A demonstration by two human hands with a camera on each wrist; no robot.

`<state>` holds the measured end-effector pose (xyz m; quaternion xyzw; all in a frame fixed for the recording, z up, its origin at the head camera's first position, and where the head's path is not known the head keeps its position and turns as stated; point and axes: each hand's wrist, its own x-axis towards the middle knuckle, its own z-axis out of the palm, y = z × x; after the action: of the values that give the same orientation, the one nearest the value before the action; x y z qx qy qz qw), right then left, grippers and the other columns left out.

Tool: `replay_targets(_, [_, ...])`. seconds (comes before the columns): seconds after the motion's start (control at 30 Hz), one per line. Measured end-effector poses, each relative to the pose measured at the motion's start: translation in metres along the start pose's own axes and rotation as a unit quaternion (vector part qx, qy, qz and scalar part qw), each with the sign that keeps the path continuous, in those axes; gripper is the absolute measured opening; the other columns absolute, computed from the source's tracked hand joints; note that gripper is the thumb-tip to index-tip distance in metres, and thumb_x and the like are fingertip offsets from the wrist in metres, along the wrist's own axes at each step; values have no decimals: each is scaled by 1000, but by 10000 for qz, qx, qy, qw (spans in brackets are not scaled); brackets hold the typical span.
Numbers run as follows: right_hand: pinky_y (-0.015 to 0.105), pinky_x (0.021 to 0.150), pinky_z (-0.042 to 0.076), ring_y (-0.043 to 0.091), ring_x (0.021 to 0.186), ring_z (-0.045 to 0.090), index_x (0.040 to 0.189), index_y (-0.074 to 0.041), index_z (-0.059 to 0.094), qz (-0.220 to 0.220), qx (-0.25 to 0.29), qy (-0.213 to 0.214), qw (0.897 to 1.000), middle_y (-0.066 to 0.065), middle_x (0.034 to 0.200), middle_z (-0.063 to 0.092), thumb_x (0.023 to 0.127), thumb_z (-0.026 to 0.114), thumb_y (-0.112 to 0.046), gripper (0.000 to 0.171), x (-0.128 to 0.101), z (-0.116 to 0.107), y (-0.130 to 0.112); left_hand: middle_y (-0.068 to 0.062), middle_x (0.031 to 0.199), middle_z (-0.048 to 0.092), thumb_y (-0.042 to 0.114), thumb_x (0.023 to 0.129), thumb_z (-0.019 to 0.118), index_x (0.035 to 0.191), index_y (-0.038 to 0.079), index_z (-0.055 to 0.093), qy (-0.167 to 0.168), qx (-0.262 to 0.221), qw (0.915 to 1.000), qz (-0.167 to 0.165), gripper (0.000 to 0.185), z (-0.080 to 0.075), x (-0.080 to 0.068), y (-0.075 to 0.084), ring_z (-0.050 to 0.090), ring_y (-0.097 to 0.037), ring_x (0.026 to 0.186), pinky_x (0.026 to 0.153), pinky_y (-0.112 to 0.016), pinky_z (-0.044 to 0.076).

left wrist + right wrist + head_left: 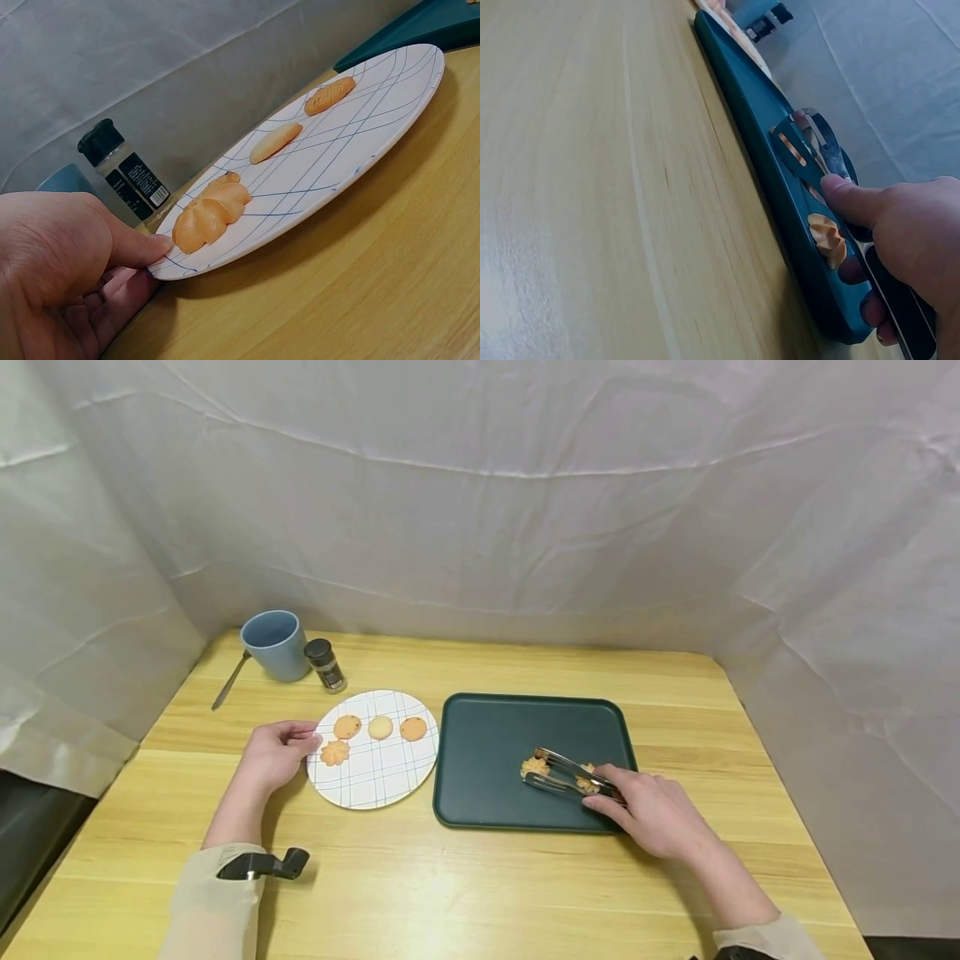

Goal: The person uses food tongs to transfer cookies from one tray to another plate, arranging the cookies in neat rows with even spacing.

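My left hand (273, 756) pinches the left rim of a round white plate (375, 774) with a blue grid; in the left wrist view the thumb (139, 247) lies on the rim of that plate (337, 161). The plate carries several biscuits, among them a flower-shaped one (334, 752) (211, 216). My right hand (651, 810) grips metal tongs (566, 772) over a dark green tray (487, 743). The tong tips are at a biscuit (535, 767) lying on the tray. A second biscuit (827, 238) sits by my fingers (855, 204) near the tray's edge (769, 135).
A blue mug (274, 644), a small dark-capped spice jar (325, 665) (124, 174) and a spoon (229, 681) stand at the back left of the wooden table (465, 885). White cloth walls close in the table on three sides.
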<state>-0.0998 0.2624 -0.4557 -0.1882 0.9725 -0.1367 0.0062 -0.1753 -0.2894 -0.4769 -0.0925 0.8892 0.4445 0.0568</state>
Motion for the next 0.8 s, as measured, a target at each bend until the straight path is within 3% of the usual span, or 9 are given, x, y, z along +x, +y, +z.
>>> replay_targets(0.6, [48, 74, 56, 24, 92, 74, 131, -15, 70, -129, -161, 198, 9996, 0, 119, 75, 104, 58, -60, 53, -2, -1, -3, -24, 130, 68, 20, 106, 65, 139, -5, 63, -6, -1, 10000, 12, 42, 0, 1, 0, 65, -33, 115, 88, -32, 51])
replay_targets(0.8, [47, 73, 56, 21, 90, 73, 130, -16, 69, -173, -102, 237, 9995, -1, 115, 75, 104, 58, -60, 52, -1, -3, -4, -24, 131, 67, 20, 106, 65, 139, -5, 64, -18, -26, 10000, -20, 42, 0, 0, 0, 65, -33, 115, 90, -33, 51])
